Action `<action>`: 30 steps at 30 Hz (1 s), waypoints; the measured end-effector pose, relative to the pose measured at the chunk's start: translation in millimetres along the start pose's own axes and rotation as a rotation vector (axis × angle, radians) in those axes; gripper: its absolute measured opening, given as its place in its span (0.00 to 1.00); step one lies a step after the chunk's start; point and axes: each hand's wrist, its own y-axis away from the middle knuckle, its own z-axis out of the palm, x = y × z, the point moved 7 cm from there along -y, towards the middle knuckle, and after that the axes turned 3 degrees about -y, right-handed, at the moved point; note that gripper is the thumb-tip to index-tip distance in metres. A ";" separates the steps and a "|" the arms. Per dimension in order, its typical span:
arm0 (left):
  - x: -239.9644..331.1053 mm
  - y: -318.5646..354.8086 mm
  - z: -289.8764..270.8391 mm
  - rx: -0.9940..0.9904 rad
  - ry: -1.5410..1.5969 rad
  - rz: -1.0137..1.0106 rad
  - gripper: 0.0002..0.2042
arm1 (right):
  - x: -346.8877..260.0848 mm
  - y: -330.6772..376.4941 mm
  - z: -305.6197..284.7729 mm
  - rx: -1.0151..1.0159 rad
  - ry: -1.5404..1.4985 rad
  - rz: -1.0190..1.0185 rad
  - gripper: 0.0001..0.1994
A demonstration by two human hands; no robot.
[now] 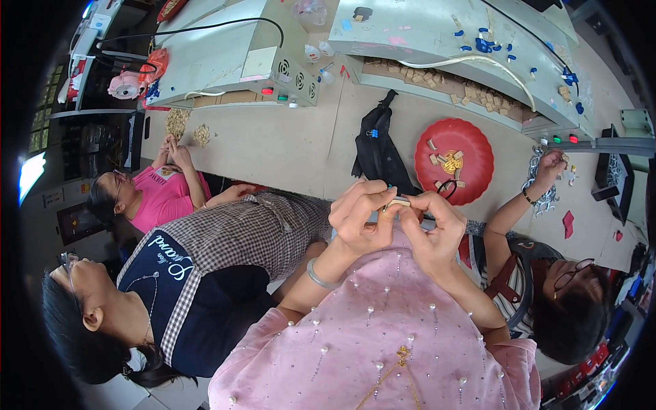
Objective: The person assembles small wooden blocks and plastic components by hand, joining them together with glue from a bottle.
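Closest to me, my pale pink top point(383, 307) spreads out, dotted with pearls, and a gold necklace point(402, 354) lies over it. A pale bangle point(320, 275) circles my left wrist. Just beyond, my left grip point(362, 217) and right grip point(432, 222) meet in front of my chest, each narrowed to a pinch on one small tan piece point(399, 201), which sits between my fingertips above the near edge of the counter point(294, 147). I cannot make out its full shape, as my fingers cover part of it.

Past my grips, a red scalloped tray point(478, 147) carries several tan blocks point(434, 159) around its gold centre. Left of it lies a folded black cloth item point(380, 152) with a blue clip point(372, 134) on it.

On my left sits a co-worker in a checked apron point(232, 229); on my right, another co-worker's hand point(549, 167) is raised near a heap of silver chain point(543, 199). Farther left, a person in a bright pink shirt point(160, 198) works beside a pile of small tan bits point(177, 123).

Across the counter stand two pale green machines, the right-hand machine point(424, 41) with more blocks point(478, 96) in its long opening and blue bits point(484, 45) on top, the left-hand machine point(212, 58) near a pink fan point(125, 86).
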 end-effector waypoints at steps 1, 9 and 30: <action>-0.1 0.4 -0.9 0.003 0.016 -0.008 0.09 | -1.5 0.3 -0.1 0.002 0.000 -0.003 0.05; 7.3 6.3 -4.6 0.085 0.091 -0.029 0.08 | -28.6 3.5 -3.7 0.068 0.131 -0.240 0.07; -5.8 19.9 1.6 0.078 0.223 -0.150 0.08 | -23.8 9.0 -11.3 0.061 0.153 -0.315 0.12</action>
